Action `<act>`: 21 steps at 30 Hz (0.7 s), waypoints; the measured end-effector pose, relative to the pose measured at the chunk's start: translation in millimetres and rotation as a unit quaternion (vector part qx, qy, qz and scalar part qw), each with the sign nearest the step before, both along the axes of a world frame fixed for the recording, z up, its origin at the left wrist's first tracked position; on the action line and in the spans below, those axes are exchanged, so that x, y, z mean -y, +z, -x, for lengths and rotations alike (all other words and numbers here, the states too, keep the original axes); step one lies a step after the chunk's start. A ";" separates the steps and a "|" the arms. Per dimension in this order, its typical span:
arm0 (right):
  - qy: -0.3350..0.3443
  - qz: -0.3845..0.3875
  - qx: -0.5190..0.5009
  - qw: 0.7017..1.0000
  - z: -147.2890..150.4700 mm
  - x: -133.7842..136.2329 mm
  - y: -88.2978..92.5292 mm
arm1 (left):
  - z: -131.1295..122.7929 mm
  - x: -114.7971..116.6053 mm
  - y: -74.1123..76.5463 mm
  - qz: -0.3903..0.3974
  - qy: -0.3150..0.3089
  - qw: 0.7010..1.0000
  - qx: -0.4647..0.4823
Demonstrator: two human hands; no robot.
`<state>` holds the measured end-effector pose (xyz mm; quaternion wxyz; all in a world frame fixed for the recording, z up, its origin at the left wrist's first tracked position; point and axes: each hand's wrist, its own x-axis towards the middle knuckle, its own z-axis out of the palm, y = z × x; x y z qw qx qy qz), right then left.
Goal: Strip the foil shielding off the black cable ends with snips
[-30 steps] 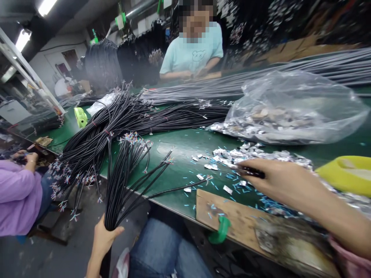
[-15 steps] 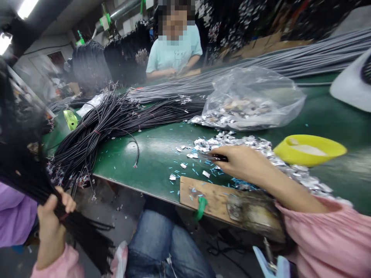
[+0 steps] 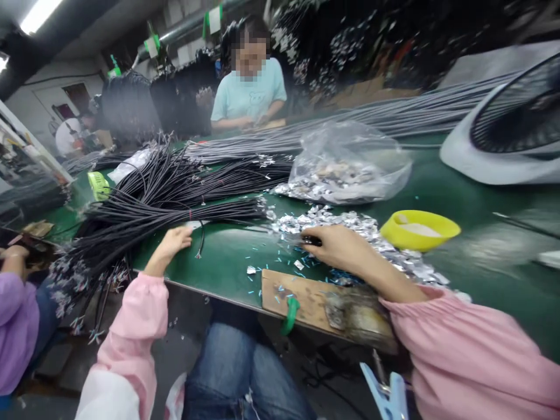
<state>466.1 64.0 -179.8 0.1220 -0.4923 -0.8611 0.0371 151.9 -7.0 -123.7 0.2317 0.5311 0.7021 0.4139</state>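
Observation:
My left hand (image 3: pixel 175 242) is at the table's front edge with its fingers curled, just below a bundle of black cables (image 3: pixel 175 216). Whether anything is between those fingers cannot be made out. The bundle lies across other black cables, its stripped wire ends fanned at the left and more ends at the right. In my right hand (image 3: pixel 330 245) is a small dark-handled tool (image 3: pixel 311 240), its thin tips blurred and pointing left. That hand hovers beside a heap of silver foil scraps (image 3: pixel 350 219), above scattered blue bits of insulation (image 3: pixel 284 258).
A clear plastic bag (image 3: pixel 350 166) of scraps, a yellow dish (image 3: pixel 420 230) and a white fan (image 3: pixel 481 151) stand on the green table. At its front edge is a wooden board (image 3: pixel 284 291) with a grimy device (image 3: pixel 363 318). A co-worker (image 3: pixel 249 87) sits opposite; another's purple sleeve (image 3: pixel 17 332) is left.
My left hand carried the black cable bundle up from beside my lap; it now lies on the table and the hand is off its middle. My right hand keeps the dark-handled tool. The view turned right.

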 end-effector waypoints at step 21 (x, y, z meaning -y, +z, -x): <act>0.188 -0.260 0.086 0.943 98.6 31.8 81.2 | -17.8 3.0 18.4 -0.015 -0.141 0.841 -0.522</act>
